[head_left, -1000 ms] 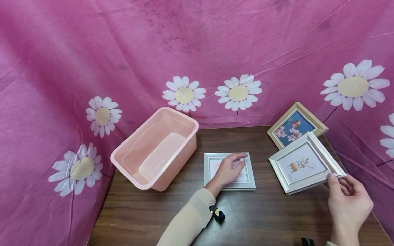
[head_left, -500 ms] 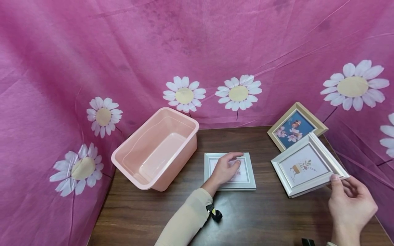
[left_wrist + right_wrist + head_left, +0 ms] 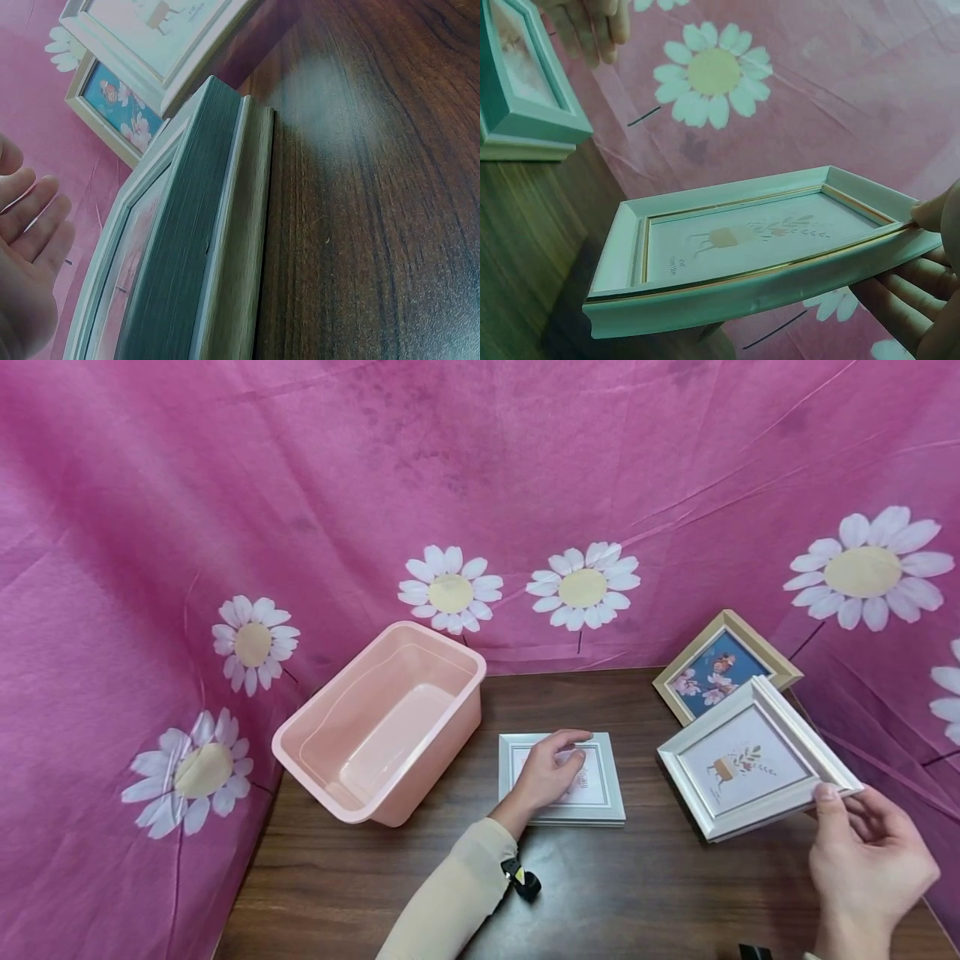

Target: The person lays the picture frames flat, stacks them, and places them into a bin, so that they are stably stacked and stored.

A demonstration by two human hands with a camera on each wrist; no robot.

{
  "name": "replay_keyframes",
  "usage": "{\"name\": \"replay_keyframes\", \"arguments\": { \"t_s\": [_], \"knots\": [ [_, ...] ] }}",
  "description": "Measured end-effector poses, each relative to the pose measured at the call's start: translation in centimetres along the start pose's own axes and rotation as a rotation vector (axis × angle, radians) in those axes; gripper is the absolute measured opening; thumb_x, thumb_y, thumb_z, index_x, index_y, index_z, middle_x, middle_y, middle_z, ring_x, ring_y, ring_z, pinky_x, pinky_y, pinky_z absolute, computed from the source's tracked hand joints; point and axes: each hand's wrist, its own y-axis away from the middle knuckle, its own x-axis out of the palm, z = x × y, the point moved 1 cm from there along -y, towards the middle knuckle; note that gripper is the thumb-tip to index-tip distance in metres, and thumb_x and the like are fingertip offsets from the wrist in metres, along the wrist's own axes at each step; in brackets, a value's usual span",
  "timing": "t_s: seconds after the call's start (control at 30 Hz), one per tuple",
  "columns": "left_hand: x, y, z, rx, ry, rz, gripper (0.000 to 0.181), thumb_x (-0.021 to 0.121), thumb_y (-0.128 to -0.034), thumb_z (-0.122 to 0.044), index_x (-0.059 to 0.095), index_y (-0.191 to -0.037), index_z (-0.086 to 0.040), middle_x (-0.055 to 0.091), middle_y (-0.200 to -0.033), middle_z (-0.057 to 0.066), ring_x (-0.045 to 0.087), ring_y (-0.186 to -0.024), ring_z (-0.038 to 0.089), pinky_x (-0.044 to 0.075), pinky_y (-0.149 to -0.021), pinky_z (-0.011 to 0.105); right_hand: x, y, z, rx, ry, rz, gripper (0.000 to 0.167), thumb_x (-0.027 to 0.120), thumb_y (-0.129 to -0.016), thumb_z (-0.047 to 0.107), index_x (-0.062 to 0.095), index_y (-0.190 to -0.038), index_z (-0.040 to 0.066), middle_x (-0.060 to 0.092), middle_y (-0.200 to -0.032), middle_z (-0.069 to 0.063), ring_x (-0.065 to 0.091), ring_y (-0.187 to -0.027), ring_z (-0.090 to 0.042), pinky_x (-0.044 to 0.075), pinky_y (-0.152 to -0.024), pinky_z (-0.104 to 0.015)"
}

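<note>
My right hand [image 3: 870,852] pinches a corner of a white picture frame [image 3: 753,756], thumb on the front and fingers underneath. The frame shows a brown animal with leafy sprigs and is held tilted above the table. Over a stack of frames hovers my left hand [image 3: 551,772], its fingers loosely bent and holding nothing. On top of that stack lies a pale grey-green picture frame [image 3: 611,781] with a pinkish print; a second frame [image 3: 244,225] is under it. In the left wrist view the hand [image 3: 26,247] is apart from the stack.
A wooden picture frame [image 3: 678,681] with a blue flower picture stands at the back right, partly hidden by the white one. To the left is a pink plastic bin [image 3: 450,752] on the brown table [image 3: 637,893]. A pink daisy-print cloth [image 3: 510,468] hangs behind.
My right hand has moved slightly right with the white frame, tilting it a little. The left hand has drawn back slightly to the left over the stack.
</note>
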Motion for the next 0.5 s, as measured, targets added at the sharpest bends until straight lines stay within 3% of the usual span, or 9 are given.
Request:
{"name": "replay_keyframes", "arguments": {
  "t_s": [0.23, 0.5],
  "knots": [
    [-0.1, 0.0, -0.1, -0.005, 0.035, -0.007, 0.033, 0.062, -0.1048, -0.011, 0.074, -0.135, -0.009, 0.074, -0.139, 0.009, 0.070, -0.130, 0.029, 0.054, -0.116, 0.037, 0.4, 0.3, 0.8, -0.036, -0.049, 0.004, 0.022, 0.078, -0.089, -0.006, 0.081, -0.110, 0.001, 0.077, -0.078, 0.019, 0.072, -0.063, 0.006, 0.057, -0.064, -0.007],
    [-0.1, 0.0, -0.1, 0.006, 0.053, -0.021, 0.033, 0.062, -0.1044, -0.010, 0.074, -0.134, -0.005, 0.074, -0.138, 0.012, 0.070, -0.130, 0.026, 0.054, -0.114, 0.031, 1.2, 0.7, 1.9, -0.074, -0.084, 0.046, 0.022, 0.076, -0.089, -0.008, 0.080, -0.111, -0.004, 0.079, -0.080, 0.017, 0.074, -0.068, 0.005, 0.059, -0.069, -0.009]
  ]
}}
